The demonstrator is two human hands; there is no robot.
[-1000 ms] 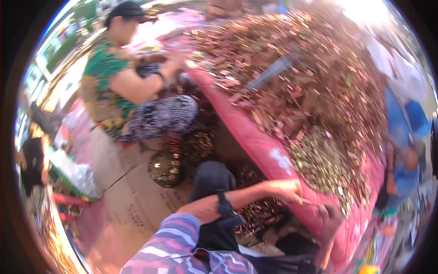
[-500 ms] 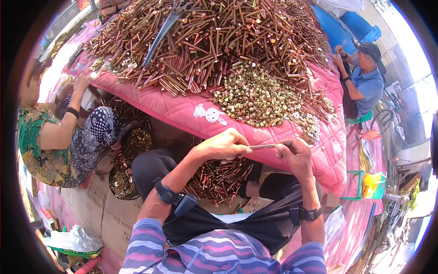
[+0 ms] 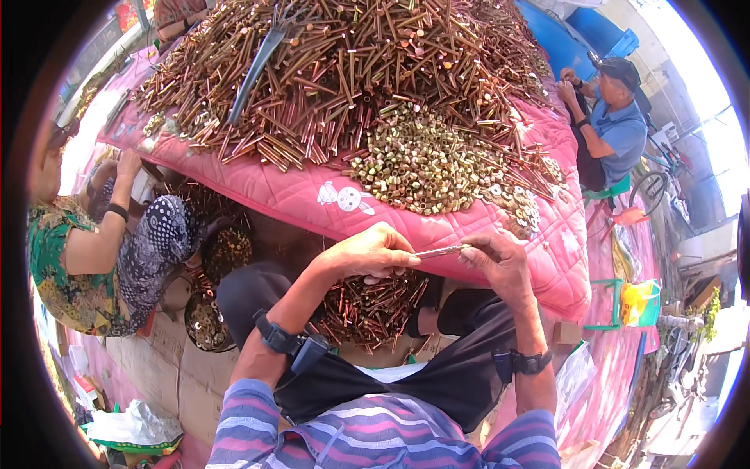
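Observation:
Between my two hands, just above the table's near edge, a slender metal bolt [image 3: 439, 252] lies almost level, its right end slightly higher. One end is pinched by the thumb and fingers of my left hand [image 3: 376, 252]. My right hand [image 3: 497, 264] pinches the other end; whatever sits under its fingertips is hidden. Behind my hands, small brass-coloured nuts [image 3: 422, 160] lie heaped on a pink quilted cover [image 3: 289, 191], with flat washers [image 3: 512, 209] at their right. Under my hands, a pile of reddish bolts [image 3: 375, 309] lies between my knees.
A large mound of bolts [image 3: 344, 70] covers the table, with a blue-handled rake [image 3: 256, 76] on it. At left sits a person in a floral top [image 3: 74, 262], near a pan of metal parts [image 3: 207, 322]. Another person in blue [image 3: 617, 129] sits at right, beyond a green stool [image 3: 609, 305].
The bolt has tilted, its right end rising a little, and my hands have shifted slightly left in view. The whole scene has also slid a little left.

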